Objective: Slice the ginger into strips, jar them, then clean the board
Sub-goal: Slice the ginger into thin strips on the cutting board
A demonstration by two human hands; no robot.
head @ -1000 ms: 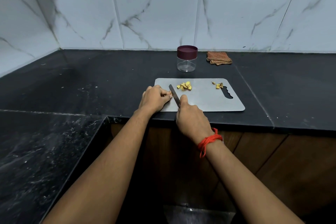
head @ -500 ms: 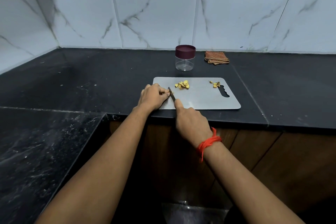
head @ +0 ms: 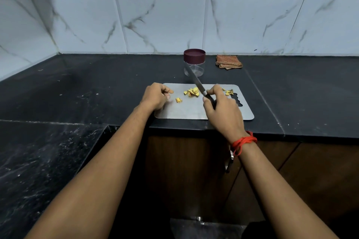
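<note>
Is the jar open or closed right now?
Closed: the maroon lid sits on the upright clear jar behind the cutting board; it looks empty.

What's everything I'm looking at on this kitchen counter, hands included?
cutting board: one, grey, at the counter's front edge
ginger pieces: three small groups, yellow, on the cutting board
knife: one, dark, raised over the board
jar: one, clear with its maroon lid on, behind the board
cloth: one, brown, folded, right of the jar
counter: one, black
wall tiles: white, marbled, behind
red thread: on the right wrist
left hand: fingers curled, over the board's left end
right hand: grips the knife
</note>
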